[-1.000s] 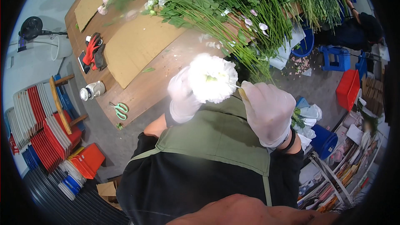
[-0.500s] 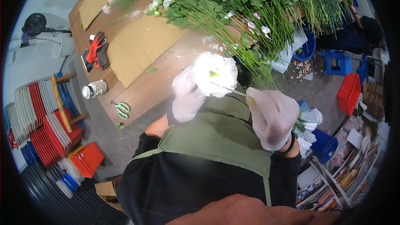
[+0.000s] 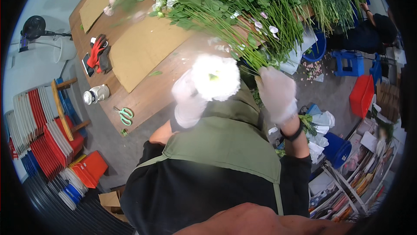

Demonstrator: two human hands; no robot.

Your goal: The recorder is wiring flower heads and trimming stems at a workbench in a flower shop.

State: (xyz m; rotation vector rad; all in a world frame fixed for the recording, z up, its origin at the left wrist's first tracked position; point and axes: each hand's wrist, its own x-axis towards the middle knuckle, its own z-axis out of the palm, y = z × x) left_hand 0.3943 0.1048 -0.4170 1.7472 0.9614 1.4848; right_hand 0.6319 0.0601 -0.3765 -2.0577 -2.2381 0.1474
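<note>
1. The white flower [image 3: 216,77] is face up in front of the apron [image 3: 226,143], near the table [image 3: 143,104], against the gloved left hand [image 3: 189,99].
2. The left fingers appear clamped on it from below, though the bloom hides their tips.
3. The gloved right hand [image 3: 278,93] is blurred, at the lower ends of the green stems [image 3: 278,35]; whether its fingers are apart or together, I cannot tell.
4. The step in hand looks like holding one bloom in the left hand while the right works apart from it, beside the pile.
5. As I judge it, the next move calls for a steady, light left grip that spares the petals, and careful right fingertips among the crowded stems.
</note>
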